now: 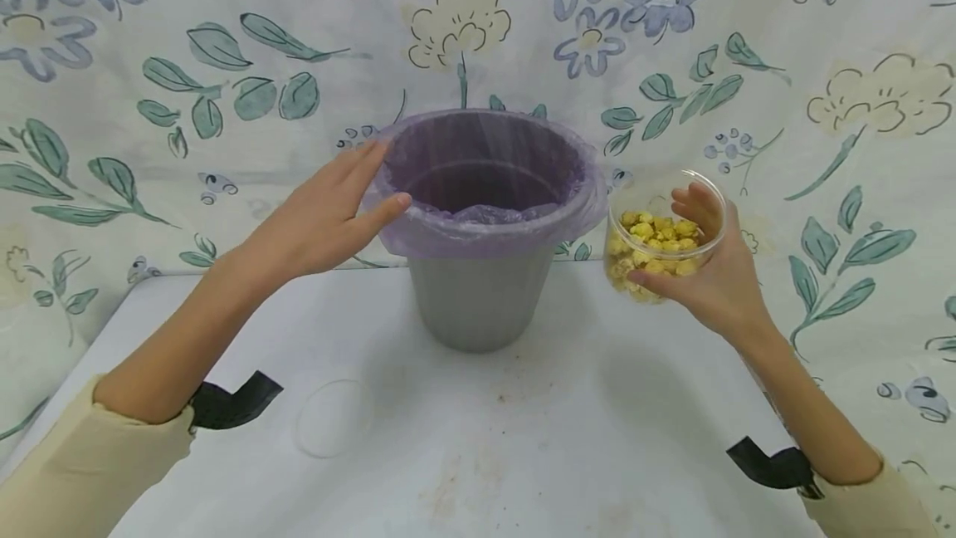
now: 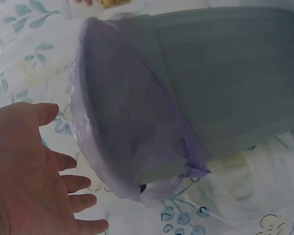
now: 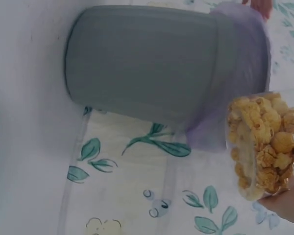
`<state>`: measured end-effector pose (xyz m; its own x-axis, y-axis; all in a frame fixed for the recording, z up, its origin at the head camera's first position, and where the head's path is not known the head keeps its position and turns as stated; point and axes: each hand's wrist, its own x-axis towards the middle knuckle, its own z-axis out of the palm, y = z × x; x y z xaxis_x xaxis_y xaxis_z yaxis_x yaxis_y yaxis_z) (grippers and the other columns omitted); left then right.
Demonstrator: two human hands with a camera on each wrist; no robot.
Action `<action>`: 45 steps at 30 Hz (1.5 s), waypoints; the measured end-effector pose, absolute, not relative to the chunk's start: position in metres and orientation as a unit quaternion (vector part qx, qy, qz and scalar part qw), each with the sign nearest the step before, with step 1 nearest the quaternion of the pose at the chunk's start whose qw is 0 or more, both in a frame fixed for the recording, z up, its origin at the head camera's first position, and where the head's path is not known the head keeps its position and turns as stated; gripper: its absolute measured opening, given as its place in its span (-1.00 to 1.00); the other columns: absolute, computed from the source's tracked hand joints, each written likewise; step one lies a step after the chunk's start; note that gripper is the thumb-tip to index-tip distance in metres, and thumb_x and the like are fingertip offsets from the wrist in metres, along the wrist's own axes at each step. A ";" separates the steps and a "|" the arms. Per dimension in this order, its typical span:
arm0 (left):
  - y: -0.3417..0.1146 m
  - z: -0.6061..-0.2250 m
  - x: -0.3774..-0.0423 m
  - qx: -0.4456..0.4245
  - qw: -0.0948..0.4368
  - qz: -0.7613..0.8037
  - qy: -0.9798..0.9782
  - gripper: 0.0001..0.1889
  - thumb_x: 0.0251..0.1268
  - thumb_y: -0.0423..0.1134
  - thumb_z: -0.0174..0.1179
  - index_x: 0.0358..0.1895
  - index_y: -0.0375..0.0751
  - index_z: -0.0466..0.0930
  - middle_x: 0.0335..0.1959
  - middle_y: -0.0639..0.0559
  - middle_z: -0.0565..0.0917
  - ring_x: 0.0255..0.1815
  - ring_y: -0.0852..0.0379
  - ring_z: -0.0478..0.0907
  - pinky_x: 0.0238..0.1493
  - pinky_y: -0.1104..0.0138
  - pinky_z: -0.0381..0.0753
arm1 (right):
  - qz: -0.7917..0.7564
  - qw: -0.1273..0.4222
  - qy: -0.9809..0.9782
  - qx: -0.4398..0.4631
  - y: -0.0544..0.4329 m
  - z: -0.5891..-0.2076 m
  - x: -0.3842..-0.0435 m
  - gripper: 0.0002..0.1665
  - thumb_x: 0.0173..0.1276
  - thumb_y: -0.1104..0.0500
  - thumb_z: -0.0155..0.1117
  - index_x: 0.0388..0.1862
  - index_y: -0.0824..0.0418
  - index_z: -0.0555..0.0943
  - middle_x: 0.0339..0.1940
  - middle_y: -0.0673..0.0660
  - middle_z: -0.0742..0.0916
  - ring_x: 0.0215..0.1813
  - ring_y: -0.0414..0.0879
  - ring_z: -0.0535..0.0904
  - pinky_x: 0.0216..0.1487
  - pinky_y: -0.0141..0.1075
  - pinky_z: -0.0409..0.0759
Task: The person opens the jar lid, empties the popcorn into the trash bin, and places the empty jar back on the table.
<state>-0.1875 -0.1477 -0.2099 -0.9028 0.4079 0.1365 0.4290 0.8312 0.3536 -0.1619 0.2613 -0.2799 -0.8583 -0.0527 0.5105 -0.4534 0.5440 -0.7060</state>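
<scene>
Left hand [image 1: 321, 218] is just left of the bin [image 1: 481, 301], fingers straight, holding nothing; left wrist cam shows a gap to the liner [image 1: 463, 241]. Good spot to steady from: flat palm on the wall, don't hook the plastic. Clear disc [image 1: 334, 419] flat on the table [image 1: 261, 492], near left; might be a lid.

Bin upright at center, far side. Purple liner cuffed over the rim, bunched inside along the near wall. Bin floor hidden, contents can't be told. Cuff hangs loose in the left wrist view; worth checking it won't slip inward. Crumbs [image 1: 502, 398] on the table, near side of bin.

Jar [image 1: 621, 260] is off the table at right, beside the liner; touching or not, can't tell. No lid on, roughly upright, popcorn [image 1: 660, 231] sitting below its rim. Right hand [image 1: 717, 276] grasps it, thumb near, fingers far. Advice: mouth well over the bin before any tilt, go slow, light pieces may bounce; don't squeeze the wall.
</scene>
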 end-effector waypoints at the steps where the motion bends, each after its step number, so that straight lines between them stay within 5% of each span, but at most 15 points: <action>1: -0.146 -0.208 -0.190 -0.220 0.027 -0.188 -0.957 -0.13 0.54 0.23 -0.14 0.62 -0.22 -0.26 0.63 -0.20 -0.20 0.61 -0.18 -0.28 0.49 -0.15 -0.19 | 0.447 0.222 -0.854 0.145 0.262 -0.278 -0.164 0.23 -0.01 0.35 0.64 0.55 0.01 0.13 0.44 0.08 0.44 0.44 -0.04 0.32 0.32 -0.33 0.39; 9: -0.135 -0.198 -0.218 -0.216 -0.006 -0.151 -0.965 -0.15 0.57 0.22 -0.21 0.61 -0.25 -0.31 0.61 -0.28 -0.28 0.59 -0.26 -0.39 0.48 -0.18 -0.28 | 0.400 0.239 -0.876 0.127 0.267 -0.268 -0.181 0.18 0.02 0.21 0.66 0.53 0.09 0.13 0.46 0.08 0.43 0.43 -0.05 0.33 0.31 -0.30 0.42; 20: -0.129 -0.199 -0.250 -0.163 -0.058 -0.105 -0.979 -0.12 0.53 0.33 -0.39 0.60 -0.20 -0.44 0.58 -0.27 -0.47 0.55 -0.25 -0.60 0.42 -0.28 -0.44 | 0.361 0.251 -0.889 0.128 0.268 -0.259 -0.203 0.33 -0.04 0.10 0.71 0.59 0.11 0.06 0.52 0.14 0.37 0.51 0.06 0.24 0.40 0.13 0.27; 29: -0.124 -0.206 -0.255 -0.144 -0.087 -0.099 -0.981 -0.12 0.50 0.38 -0.45 0.62 -0.18 -0.34 0.59 -0.27 -0.45 0.55 -0.22 -0.61 0.40 -0.28 -0.50 | 0.293 0.280 -0.896 0.183 0.266 -0.238 -0.217 0.38 -0.12 0.11 0.74 0.58 0.17 0.06 0.48 0.19 0.37 0.42 0.14 0.33 0.31 0.12 0.40; 45: -0.120 -0.205 -0.254 -0.141 -0.087 -0.090 -0.982 -0.16 0.53 0.33 -0.44 0.62 -0.14 -0.34 0.59 -0.28 -0.43 0.56 -0.22 -0.60 0.40 -0.26 -0.53 | 0.119 0.282 -0.914 0.266 0.238 -0.201 -0.257 0.32 -0.10 0.03 0.71 0.51 0.33 0.11 0.37 0.39 0.41 0.38 0.28 0.32 0.43 0.04 0.25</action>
<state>-0.2544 -0.1199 -0.2054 -0.9451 0.2930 -0.1448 0.2617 0.9439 0.2016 -0.2569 0.2379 -0.2005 -0.6998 -0.4187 0.5787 -0.5528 0.8306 -0.0674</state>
